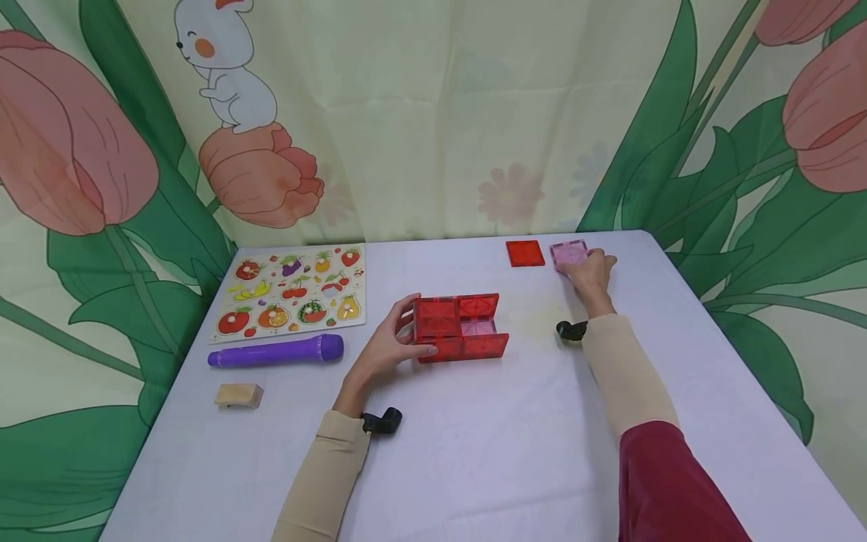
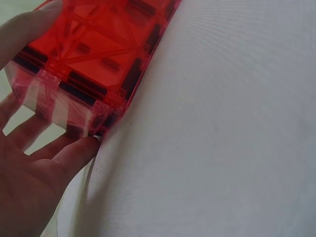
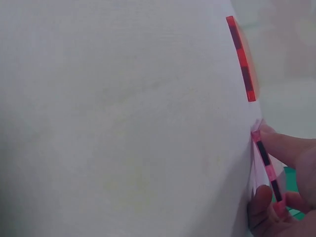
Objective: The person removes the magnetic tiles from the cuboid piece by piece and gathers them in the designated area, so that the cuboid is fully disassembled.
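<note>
My left hand [image 1: 387, 342] holds the left end of a box built from see-through red magnetic tiles [image 1: 439, 318]. In the left wrist view the thumb lies on the red face of the box [image 2: 98, 44], and the fingers spread along its pink end. The box's right part is open at the top, with a pink tile showing inside. At the back right of the table, my right hand [image 1: 591, 275] pinches a pink magnetic tile [image 1: 567, 253] by its edges. In the right wrist view, this pink tile [image 3: 269, 170] is tilted slightly off the cloth.
A loose red tile [image 1: 525, 254] lies flat left of the pink one. On the left are a fruit puzzle board [image 1: 318, 293], a purple toy microphone-like stick [image 1: 271, 352] and a small wooden block [image 1: 238, 395]. White cloth covers the table [image 1: 474, 452]; a printed curtain [image 1: 420, 135] stands behind.
</note>
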Demonstrator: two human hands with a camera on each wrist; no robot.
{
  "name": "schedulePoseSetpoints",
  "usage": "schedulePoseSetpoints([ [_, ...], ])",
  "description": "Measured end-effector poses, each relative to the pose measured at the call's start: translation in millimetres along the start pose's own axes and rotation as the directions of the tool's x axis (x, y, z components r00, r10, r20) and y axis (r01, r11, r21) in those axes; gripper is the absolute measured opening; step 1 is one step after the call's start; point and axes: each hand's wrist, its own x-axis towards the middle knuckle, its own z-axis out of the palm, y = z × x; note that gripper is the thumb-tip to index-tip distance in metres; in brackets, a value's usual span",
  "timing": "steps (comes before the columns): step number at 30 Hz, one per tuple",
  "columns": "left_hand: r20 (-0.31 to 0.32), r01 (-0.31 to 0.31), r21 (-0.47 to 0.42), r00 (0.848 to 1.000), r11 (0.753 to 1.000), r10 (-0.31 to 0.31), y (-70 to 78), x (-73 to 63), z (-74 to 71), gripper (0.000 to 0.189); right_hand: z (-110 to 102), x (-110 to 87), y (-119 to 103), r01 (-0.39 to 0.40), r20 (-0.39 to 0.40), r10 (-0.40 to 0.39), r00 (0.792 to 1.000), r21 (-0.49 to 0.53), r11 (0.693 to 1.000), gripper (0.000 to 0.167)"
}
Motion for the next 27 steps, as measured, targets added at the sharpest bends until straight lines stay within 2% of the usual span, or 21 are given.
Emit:
schedulePoseSetpoints([
  [11,0.001,0.006,0.016,1.0,1.0,-0.006,-2.3,1.7,-0.7,0.096,8.5,10.8,-1.7,0.025,0.001,-0.025,1.0,-0.087,0.996,0.082],
  [27,0.002,0.007,0.013,1.0,1.0,-0.007,-1.6,1.4,-1.1,0.096,12.7,10.8,-3.2,0.05,-0.015,-0.053,0.998,-0.158,0.986,0.082],
])
